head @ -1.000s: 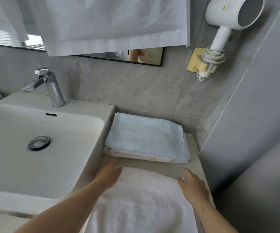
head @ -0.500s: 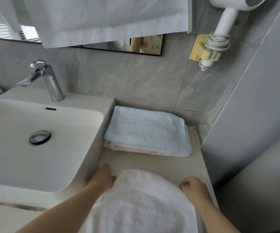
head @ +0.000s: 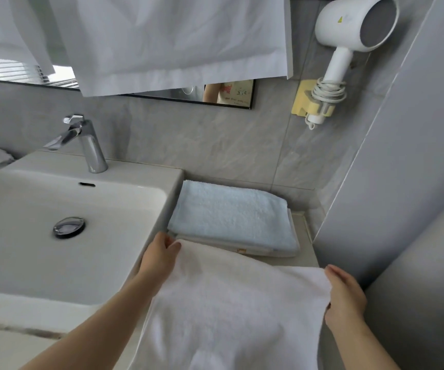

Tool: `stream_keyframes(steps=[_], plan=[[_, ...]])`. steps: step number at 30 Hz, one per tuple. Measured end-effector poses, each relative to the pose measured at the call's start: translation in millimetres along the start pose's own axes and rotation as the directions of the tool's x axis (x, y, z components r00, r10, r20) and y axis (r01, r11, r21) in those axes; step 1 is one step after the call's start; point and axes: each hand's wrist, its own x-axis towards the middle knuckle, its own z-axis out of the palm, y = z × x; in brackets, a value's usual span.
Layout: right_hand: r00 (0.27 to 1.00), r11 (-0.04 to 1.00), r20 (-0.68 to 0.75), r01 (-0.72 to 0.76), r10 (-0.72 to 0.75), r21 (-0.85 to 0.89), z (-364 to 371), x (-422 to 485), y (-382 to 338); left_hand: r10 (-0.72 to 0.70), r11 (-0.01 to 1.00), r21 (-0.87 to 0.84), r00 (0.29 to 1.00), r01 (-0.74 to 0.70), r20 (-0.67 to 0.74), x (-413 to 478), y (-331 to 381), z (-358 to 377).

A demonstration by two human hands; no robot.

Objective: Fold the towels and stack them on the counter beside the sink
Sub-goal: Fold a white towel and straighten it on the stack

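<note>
Terrycloth is what both hands are working with: a white towel (head: 231,303), thick and limp, light enough to lift by its corners but sure to sag in the middle. The left hand (head: 159,259) pinches its far left corner between thumb and fingers. The right hand (head: 345,300) curls over the far right corner. Those corners are the sensible places to hold it, since anywhere else the pile would bunch. The towel is stretched between the hands over the front of the counter (head: 306,260), with its near end hanging off out of view.

Just behind it, against the wall, a folded pale blue towel (head: 231,214) lies on a lower towel (head: 263,251), whitish as far as I can tell. The white towel's left corner reaches that stack's front edge. The counter is a narrow beige strip, smooth and hard, squeezed between the sink (head: 140,174) and a grey wall. A tap (head: 92,153) stands on the sink's rim. Above are a mirror (head: 226,93), a hanging white cloth (head: 178,36) and a wall-mounted hair dryer (head: 357,25).
</note>
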Motion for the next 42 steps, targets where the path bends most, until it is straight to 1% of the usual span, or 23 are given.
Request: stream_keyframes(steps=[3, 6, 8, 10, 11, 12, 14, 16, 19, 20, 22, 24, 26, 29, 32, 34, 35, 36, 37, 38, 39, 40, 42], plan=[[0.997, 0.999, -0.075, 0.011, -0.008, 0.038, -3, 3, -1, 0.095, 0.995, -0.001, 0.995, -0.095, 0.003, -6, 21, -4], [0.999, 1.0, -0.032, -0.029, 0.029, -0.004, -7, 3, 0, 0.105, 0.994, 0.03, 0.993, -0.107, 0.051, -10, 31, -10], [0.993, 0.994, 0.057, -0.104, 0.106, -0.041, -9, 1, 3, 0.024, 0.996, 0.076, 0.985, -0.038, 0.172, -13, 29, -11], [0.967, 0.976, 0.152, -0.189, 0.203, -0.105, -9, -4, 7, -0.1, 0.994, 0.077, 0.952, 0.081, 0.29, -16, 19, -6], [0.957, 0.968, 0.179, -0.202, 0.228, -0.151, -9, -7, 9, -0.155, 0.986, 0.105, 0.936, 0.127, 0.317, -17, 11, -1], [0.958, 0.964, 0.177, -0.191, 0.224, -0.183, -9, -7, 13, -0.185, 0.975, 0.179, 0.925, 0.131, 0.331, -18, 2, 3], [0.97, 0.962, 0.163, -0.142, 0.183, -0.235, -8, -7, 17, -0.192, 0.949, 0.302, 0.927, 0.091, 0.323, -23, -12, 10], [0.976, 0.959, 0.146, -0.119, 0.16, -0.258, -8, -6, 18, -0.185, 0.947, 0.309, 0.938, 0.091, 0.292, -24, -22, 14], [0.982, 0.954, 0.115, -0.112, 0.149, -0.28, -6, -3, 23, -0.244, 0.925, 0.347, 0.942, 0.155, 0.23, -25, -25, 15], [0.982, 0.951, 0.107, -0.117, 0.153, -0.285, -6, -2, 24, -0.273, 0.917, 0.348, 0.942, 0.193, 0.196, -24, -25, 16], [0.984, 0.945, 0.102, -0.111, 0.149, -0.308, -7, 0, 27, -0.361, 0.909, 0.267, 0.925, 0.32, 0.121, -22, -26, 16], [0.981, 0.944, 0.104, -0.125, 0.163, -0.307, -6, -1, 28, -0.403, 0.906, 0.197, 0.905, 0.374, 0.138, -21, -25, 17], [0.965, 0.936, 0.147, -0.163, 0.217, -0.313, -3, -5, 26, -0.378, 0.915, 0.233, 0.902, 0.33, 0.207, -19, -26, 20], [0.953, 0.937, 0.189, -0.171, 0.235, -0.306, 2, -4, 25, -0.232, 0.952, 0.251, 0.95, 0.177, 0.21, -12, -25, 23], [0.969, 0.956, 0.18, -0.116, 0.169, -0.27, 7, -5, 22, -0.136, 0.985, 0.124, 0.978, 0.117, 0.16, -6, -22, 23], [0.979, 0.97, 0.163, -0.084, 0.123, -0.23, 8, -5, 18, -0.152, 0.985, -0.059, 0.977, 0.162, 0.15, -3, -15, 21], [0.983, 0.977, 0.153, -0.075, 0.106, -0.201, 9, -5, 15, -0.193, 0.954, -0.2, 0.97, 0.221, 0.149, -2, -10, 19], [0.986, 0.983, 0.143, -0.063, 0.088, -0.171, 9, -6, 11, -0.262, 0.885, -0.354, 0.951, 0.304, 0.163, -1, -5, 18], [0.989, 0.988, 0.133, -0.05, 0.069, -0.143, 8, -6, 8, -0.328, 0.789, -0.482, 0.925, 0.381, 0.194, 2, -2, 16], [0.991, 0.993, 0.125, -0.033, 0.048, -0.117, 8, -7, 5, -0.364, 0.706, -0.563, 0.902, 0.43, 0.234, 3, -1, 14], [0.992, 0.995, 0.119, -0.017, 0.029, -0.102, 9, -8, 2, -0.35, 0.659, -0.602, 0.893, 0.45, 0.284, 4, 2, 11], [0.993, 0.996, 0.115, -0.005, 0.016, -0.09, 9, -8, -1, -0.298, 0.66, -0.603, 0.893, 0.448, 0.338, 3, 5, 6], [0.994, 0.998, 0.111, -0.002, 0.008, -0.058, 9, -8, -7, -0.173, 0.745, -0.527, 0.881, 0.409, 0.44, 2, 9, -3]])
